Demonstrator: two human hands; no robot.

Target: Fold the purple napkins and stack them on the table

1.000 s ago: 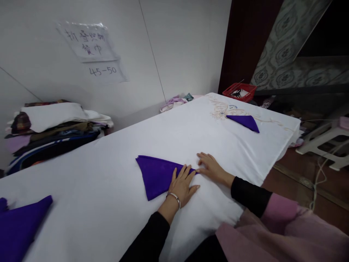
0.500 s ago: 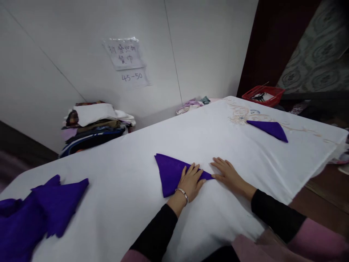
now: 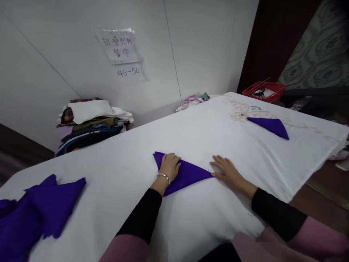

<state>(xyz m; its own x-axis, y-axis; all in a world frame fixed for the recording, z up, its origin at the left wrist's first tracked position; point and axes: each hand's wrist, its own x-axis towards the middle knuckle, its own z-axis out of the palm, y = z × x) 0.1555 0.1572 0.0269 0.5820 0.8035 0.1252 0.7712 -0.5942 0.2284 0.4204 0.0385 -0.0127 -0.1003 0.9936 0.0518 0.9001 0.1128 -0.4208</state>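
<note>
A purple cloth napkin (image 3: 188,175), folded into a narrow triangle, lies flat on the white tablecloth in front of me. Its point faces right and its wide, layered end faces left. My left hand (image 3: 169,168), with a bracelet at the wrist, rests palm down on the wide end, fingers lying over the cloth. At the pointed tip, my right hand (image 3: 225,170) lies on the table with fingers spread, its thumb touching the tip. Another folded purple napkin (image 3: 269,126) sits farther back on the right, apart from both hands.
Loose purple cloths (image 3: 40,211) are heaped at the table's left. Behind the table, a stack of folded clothes (image 3: 92,123) stands by the wall, with a smaller cloth pile (image 3: 191,102) farther right. A red basket (image 3: 276,96) is beyond the far right corner of the white tablecloth (image 3: 117,196).
My left hand has slid left along the napkin, from near its narrow part to its wide end. My right hand has stayed at the tip.
</note>
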